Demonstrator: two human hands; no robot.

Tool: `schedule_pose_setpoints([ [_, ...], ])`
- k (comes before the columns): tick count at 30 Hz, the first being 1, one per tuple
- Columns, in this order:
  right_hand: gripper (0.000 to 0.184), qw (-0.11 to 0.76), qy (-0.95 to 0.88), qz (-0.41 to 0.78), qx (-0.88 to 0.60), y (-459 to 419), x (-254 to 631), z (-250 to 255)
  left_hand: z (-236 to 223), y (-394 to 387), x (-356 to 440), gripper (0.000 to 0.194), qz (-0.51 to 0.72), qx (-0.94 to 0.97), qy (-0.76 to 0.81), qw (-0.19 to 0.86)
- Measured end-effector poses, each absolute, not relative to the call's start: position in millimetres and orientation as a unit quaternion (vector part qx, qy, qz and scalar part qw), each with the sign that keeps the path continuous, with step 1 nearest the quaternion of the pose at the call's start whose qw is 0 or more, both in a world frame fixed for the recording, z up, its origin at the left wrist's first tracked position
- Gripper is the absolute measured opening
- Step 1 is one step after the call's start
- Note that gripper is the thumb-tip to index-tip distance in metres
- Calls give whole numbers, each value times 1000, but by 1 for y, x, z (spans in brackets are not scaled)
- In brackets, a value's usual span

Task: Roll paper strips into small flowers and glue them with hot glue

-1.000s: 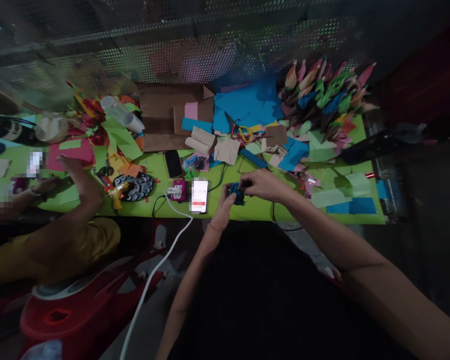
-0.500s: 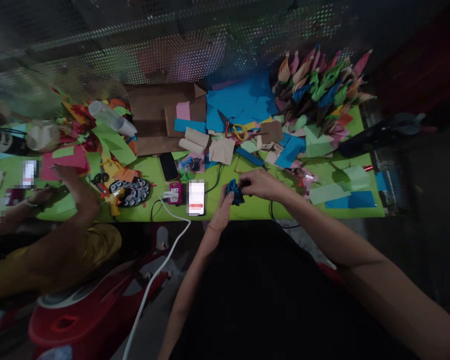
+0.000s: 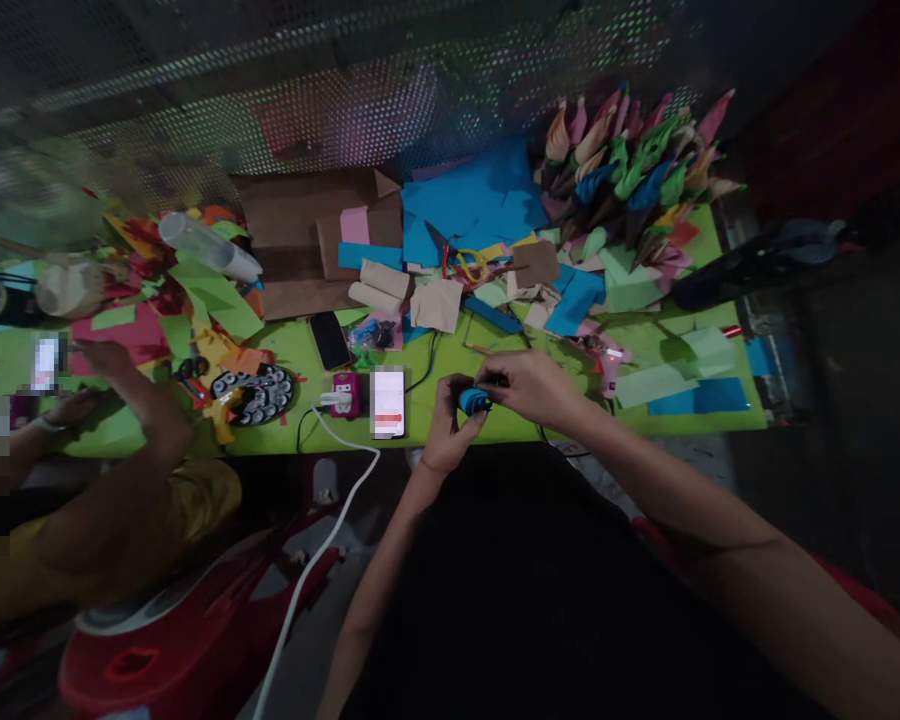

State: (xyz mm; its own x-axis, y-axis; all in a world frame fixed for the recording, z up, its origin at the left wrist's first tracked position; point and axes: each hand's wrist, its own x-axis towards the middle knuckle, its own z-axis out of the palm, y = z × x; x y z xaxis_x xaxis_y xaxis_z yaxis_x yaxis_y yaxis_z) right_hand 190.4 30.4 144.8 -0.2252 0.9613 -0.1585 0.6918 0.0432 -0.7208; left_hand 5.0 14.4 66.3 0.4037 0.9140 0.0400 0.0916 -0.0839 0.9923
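A small blue paper flower (image 3: 473, 401), its layers curled into a spiral, is held over the table's near edge. My left hand (image 3: 447, 432) wraps round it from the left, with the thumb along the lower side. From the right, my right hand (image 3: 531, 388) pinches at the flower's upper edge; its fingertips are partly hidden. Left of my hands lies a phone with a lit, blurred screen (image 3: 387, 402). A pink glue gun (image 3: 610, 370) rests to the right, beyond my right wrist.
Scissors (image 3: 471, 262) and paper scraps (image 3: 436, 303) lie behind my hands. Paper flowers (image 3: 634, 165) stand bunched at the back right. Left are a pink power socket (image 3: 343, 396), a white cable (image 3: 300, 580) and a dark phone (image 3: 331, 340). A co-worker's arm (image 3: 146, 400) reaches over pink paper.
The blue flower has turned in my hands, so its spiral layers now face up. My left fingers have shifted around it, and the right hand has come slightly lower. The view has shifted slightly.
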Motion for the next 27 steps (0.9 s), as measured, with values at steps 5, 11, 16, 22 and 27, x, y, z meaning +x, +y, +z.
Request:
schedule_pose_setpoints([
  [5,9,280,-715,280,-577,14,191,146,74,11,6,49,384,676,384,498],
  [11,9,328,-707,265,-567,7,193,150,80,9,11,45,387,687,379,485],
  [16,14,344,-711,286,-543,4,193,147,75,6,16,43,386,653,399,516],
  [22,16,378,-671,336,-542,6,192,139,75,-5,8,42,384,625,426,530],
  [27,20,331,-653,421,-536,20,164,88,65,-36,-23,44,393,604,452,525],
])
